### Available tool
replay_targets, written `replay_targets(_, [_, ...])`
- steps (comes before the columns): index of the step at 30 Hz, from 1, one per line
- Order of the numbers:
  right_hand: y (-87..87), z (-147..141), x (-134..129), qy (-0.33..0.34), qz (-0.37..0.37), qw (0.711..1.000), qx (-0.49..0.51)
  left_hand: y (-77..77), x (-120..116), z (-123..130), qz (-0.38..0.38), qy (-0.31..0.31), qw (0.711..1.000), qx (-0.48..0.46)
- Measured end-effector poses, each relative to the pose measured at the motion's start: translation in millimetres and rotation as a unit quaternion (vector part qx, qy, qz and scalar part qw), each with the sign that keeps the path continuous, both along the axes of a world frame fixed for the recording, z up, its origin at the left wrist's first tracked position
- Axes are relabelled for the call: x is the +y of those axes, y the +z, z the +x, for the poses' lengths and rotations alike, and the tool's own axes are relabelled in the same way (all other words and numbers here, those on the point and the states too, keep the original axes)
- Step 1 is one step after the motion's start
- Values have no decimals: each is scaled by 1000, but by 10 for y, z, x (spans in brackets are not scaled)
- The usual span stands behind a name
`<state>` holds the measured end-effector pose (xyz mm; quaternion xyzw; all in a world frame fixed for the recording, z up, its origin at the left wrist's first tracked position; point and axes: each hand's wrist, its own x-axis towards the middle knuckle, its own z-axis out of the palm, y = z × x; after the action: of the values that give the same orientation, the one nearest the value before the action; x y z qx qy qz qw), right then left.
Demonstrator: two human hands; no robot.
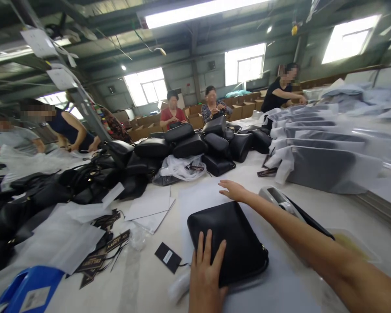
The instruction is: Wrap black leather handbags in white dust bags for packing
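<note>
A black handbag [237,234] lies flat in front of me on a white sheet of paper [192,195]. My left hand [207,269] rests on the bag's near left part with its fingers spread. Beyond the bag's far edge, my right hand [234,190] reaches over the paper, fingers stretched out and holding nothing. A black hang tag [168,257] with a white label lies left of the bag, its cord running toward it. Clear plastic wrap [179,284] pokes out beside my left hand.
Black bags [182,145] are heaped across the table. Wrapped bags [329,167] stand in a row at right. A tape dispenser [276,198] sits under my right forearm. Loose tags [97,258], paper sheets [150,206] and a blue object [29,287] lie left. Several people work around the table.
</note>
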<state>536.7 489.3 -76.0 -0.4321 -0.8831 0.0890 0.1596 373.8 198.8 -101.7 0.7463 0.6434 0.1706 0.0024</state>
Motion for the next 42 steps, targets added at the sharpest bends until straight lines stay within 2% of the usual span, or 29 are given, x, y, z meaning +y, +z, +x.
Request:
replay_targets(2, [-190, -79, 269, -17, -8, 999, -32, -45, 23, 6, 1, 5, 1000, 10])
replay_targets(4, [-344, -113, 432, -31, -5, 998, -53, -95, 50, 1, 2, -2, 1000, 24])
replay_targets(7, [-505, -118, 545, -40, 15, 997, -64, -174, 80, -18, 25, -14, 999, 34])
replay_targets(11, [-593, -112, 575, -20, 53, 997, -53, -273, 93, -36, 107, -5, 993, 41])
replay_targets(14, [-578, -121, 560, -3, 71, 997, -36, -307, 93, -44, 139, 7, 989, 60])
replay_targets(20, [-457, -116, 521, -15, 63, 998, -3, -284, 90, -67, 100, -24, 994, 30])
replay_targets(26, [-430, -118, 512, -38, 28, 999, -6, -361, 149, -46, 210, 16, 974, 86])
replay_targets(28, [-428, -121, 514, -41, 27, 999, -5, -374, 160, -36, 227, 22, 970, 86])
replay_targets(35, [-309, -100, 538, -17, 44, 999, -13, -360, 178, -10, 254, 39, 964, 61])
replay_targets(42, [-212, -117, 533, 19, 53, 998, -28, -320, 161, -8, 242, 36, 968, 54])
